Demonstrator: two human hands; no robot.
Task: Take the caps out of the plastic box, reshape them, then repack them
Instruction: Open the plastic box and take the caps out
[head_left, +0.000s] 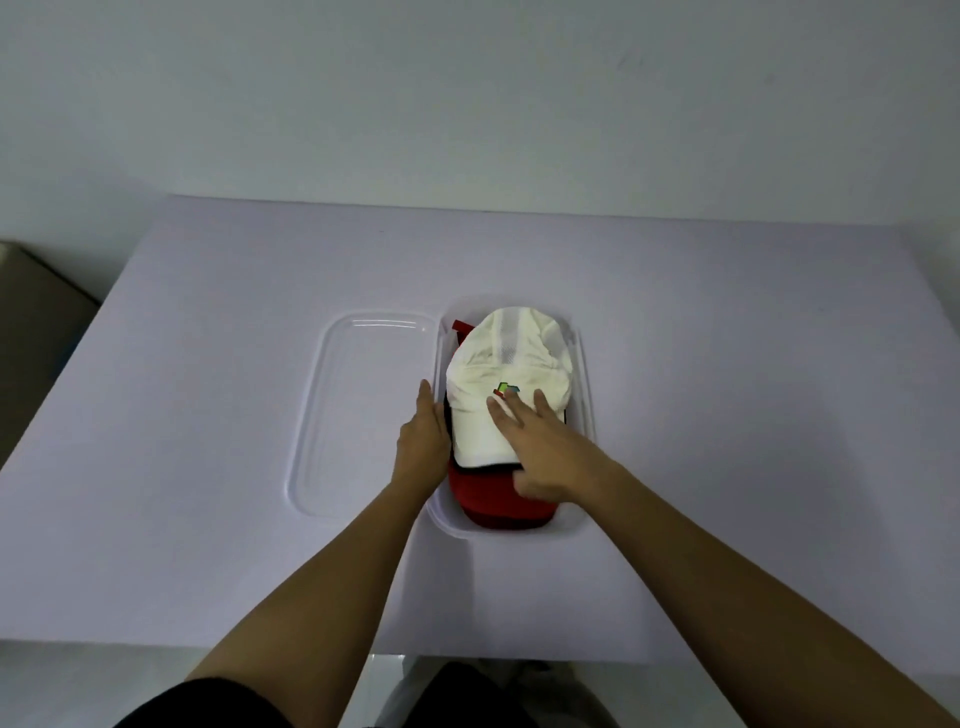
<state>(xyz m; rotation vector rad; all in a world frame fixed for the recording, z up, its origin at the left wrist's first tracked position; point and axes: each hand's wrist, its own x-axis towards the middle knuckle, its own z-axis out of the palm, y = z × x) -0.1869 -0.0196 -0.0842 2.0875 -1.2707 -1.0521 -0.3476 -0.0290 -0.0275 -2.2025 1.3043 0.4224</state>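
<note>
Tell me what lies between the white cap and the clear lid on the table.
In the head view, the left hand lies along the plastic box's left wall, between the white cap and the clear lid.

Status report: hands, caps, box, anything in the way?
Left hand flat against the plastic box side. Right hand open on the white cap, red cap beneath. Lid off, left of the box. Nothing blocking.
</note>
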